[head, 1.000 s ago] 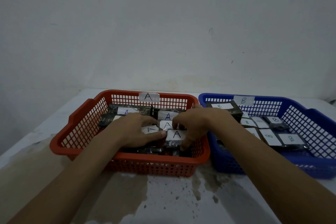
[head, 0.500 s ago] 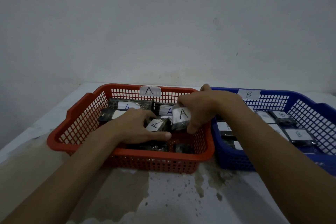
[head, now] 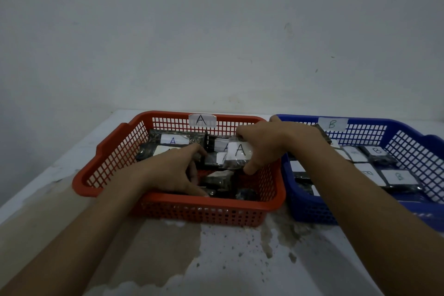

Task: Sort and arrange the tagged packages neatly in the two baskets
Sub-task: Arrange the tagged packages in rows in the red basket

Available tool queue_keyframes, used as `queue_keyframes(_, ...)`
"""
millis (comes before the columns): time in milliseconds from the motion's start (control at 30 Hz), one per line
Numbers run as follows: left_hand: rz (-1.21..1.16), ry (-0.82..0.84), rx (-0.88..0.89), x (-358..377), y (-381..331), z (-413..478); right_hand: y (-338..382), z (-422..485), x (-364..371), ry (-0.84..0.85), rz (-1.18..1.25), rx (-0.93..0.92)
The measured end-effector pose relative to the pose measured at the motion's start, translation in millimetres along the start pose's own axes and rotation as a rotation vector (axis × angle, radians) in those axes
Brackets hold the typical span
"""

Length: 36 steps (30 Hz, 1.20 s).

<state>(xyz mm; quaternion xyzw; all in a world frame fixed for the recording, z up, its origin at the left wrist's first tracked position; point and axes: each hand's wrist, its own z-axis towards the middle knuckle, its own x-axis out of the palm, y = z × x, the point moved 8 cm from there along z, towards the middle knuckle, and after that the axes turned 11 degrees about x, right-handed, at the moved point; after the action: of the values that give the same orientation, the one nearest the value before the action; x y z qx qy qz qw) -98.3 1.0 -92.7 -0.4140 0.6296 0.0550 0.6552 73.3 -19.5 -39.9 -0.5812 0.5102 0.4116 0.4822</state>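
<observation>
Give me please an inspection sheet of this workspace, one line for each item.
Surface: white table, stained and speckled in front of the baskets.
Job's things: red basket tagged A, holding dark A-tagged packages, some tilted; blue basket tagged B, its B packages lying flat in rows.
Clutter: nothing seen.
Grippers: right hand holds an A package lifted over the red basket; left hand reaches down among the packages, whether its fingers grip one cannot be told.
Cables: nothing seen.
Surroundings: plain pale wall behind, dim light.
</observation>
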Motion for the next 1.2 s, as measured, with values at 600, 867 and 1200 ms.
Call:
queue_keyframes(600,0.299,0.197,0.373,35,-98,40,-19,17,3,-0.158,0.011,0.053)
queue_keyframes(867,0.165,0.157,0.349,24,-98,35,-18,14,5,-0.151,0.024,0.049)
queue_keyframes(1200,-0.225,-0.14,0.226,-48,-43,-21,-14,10,14,-0.072,0.052,0.051)
